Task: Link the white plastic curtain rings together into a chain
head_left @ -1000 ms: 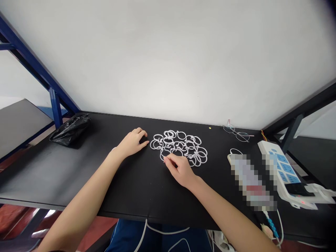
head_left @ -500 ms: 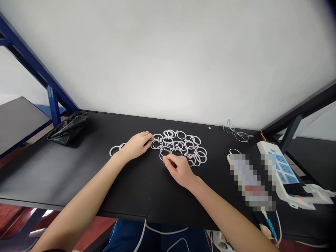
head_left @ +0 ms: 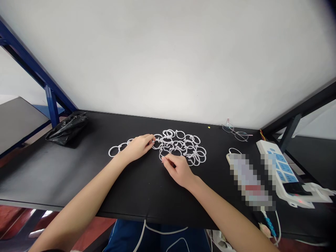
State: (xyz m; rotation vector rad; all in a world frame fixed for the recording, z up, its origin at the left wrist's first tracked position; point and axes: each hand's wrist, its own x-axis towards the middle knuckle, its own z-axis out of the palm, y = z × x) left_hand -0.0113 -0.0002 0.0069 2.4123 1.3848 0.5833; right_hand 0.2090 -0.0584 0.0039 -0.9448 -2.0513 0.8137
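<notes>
Several white curtain rings, thin hoops with small eyelets, lie in a loose heap on a black tabletop. At the heap's left edge, my left hand has its fingers curled, with thumb and forefinger closed at the rim of a ring. My right hand is at the near side, its thumb and forefinger pinched at the edge of another ring. A few more rings lie to the left, partly hidden behind my left hand and wrist.
A crumpled black plastic bag lies at the back left. Eyeglasses rest at the back right, near a phone on a cable and a white power strip. A pale wall rises behind the table.
My left hand has shifted slightly right and down, showing more of the rings to its left. My right hand stays almost in place at the heap's near edge.
</notes>
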